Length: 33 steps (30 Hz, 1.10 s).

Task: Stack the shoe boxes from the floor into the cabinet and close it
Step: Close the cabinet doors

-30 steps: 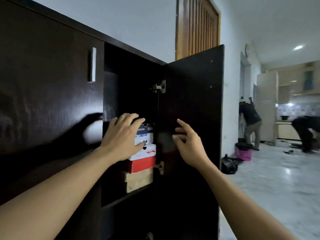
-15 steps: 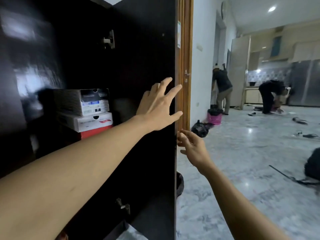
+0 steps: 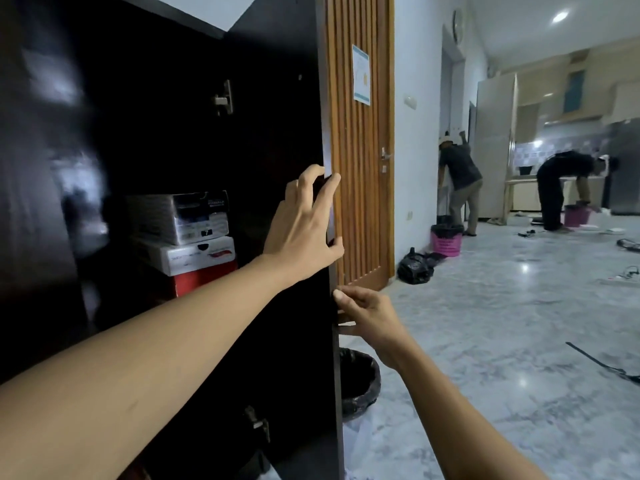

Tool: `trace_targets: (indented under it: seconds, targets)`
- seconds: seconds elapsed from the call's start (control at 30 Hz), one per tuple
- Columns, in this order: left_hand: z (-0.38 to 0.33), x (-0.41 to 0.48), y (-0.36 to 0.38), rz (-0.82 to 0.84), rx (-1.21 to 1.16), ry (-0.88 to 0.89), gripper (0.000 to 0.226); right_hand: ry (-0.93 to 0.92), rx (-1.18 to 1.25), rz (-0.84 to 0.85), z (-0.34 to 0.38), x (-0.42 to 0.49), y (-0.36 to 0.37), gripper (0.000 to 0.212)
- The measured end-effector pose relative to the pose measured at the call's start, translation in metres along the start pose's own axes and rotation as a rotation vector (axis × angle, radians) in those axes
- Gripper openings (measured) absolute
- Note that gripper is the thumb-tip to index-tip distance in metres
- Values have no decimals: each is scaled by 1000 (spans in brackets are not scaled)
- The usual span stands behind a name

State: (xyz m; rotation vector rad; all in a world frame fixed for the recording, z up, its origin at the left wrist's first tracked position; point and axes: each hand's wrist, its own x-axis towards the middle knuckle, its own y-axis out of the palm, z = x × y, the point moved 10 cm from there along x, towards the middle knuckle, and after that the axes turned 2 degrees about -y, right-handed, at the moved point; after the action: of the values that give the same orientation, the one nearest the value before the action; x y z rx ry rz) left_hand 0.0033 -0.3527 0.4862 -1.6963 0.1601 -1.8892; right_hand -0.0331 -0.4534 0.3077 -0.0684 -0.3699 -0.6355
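Fingers (image 3: 328, 194) of the left hand (image 3: 301, 230) hook round the free edge of the open cabinet door (image 3: 277, 116) at frame centre, with the thumb on the same edge lower down. Right hand (image 3: 369, 315) grasps that edge just below, fingers curled. Three shoe boxes (image 3: 183, 237) sit stacked inside the cabinet (image 3: 156, 116), centre left: grey on white on red. Wooden slatted door (image 3: 360, 202) stands right of the edge. Black-lined bin (image 3: 360, 386) sits lower centre.
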Motion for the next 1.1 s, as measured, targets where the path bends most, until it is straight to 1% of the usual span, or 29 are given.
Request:
trace_targets:
  seconds: [0.17, 0.23, 0.27, 0.33, 0.4, 0.47, 0.57, 0.7, 0.9, 1.1]
  targets:
    - [36, -34, -46, -46, -95, 26, 95, -16, 10, 167, 2, -4, 58, 63]
    - [55, -49, -65, -51, -102, 25, 97, -38, -31, 232, 2, -2, 86, 58]
    - [65, -56, -74, -47, -101, 20, 97, -67, -72, 256, 4, 0, 99, 59]
    - [86, -69, -91, -35, -82, 8, 98, -135, -161, 306, 10, 2, 127, 68]
    - [107, -82, -107, -18, -41, -7, 100, -191, -192, 363, 16, 4, 159, 77]
    - [130, -94, -120, 0, 9, -26, 101, -226, -222, 385, 14, 9, 189, 88]
    - [163, -107, -135, 36, 138, -53, 102, -280, -296, 343, 16, 21, 223, 100]
    - [200, -118, -145, 100, 377, -107, 104, -322, -332, 287, 17, 37, 259, 113]
    - [250, -127, -143, 213, 563, -240, 103, -346, -377, 134, 4, 55, 296, 110]
    - [289, -125, -139, 242, 706, -272, 103, -361, -457, 71, -4, 71, 322, 109]
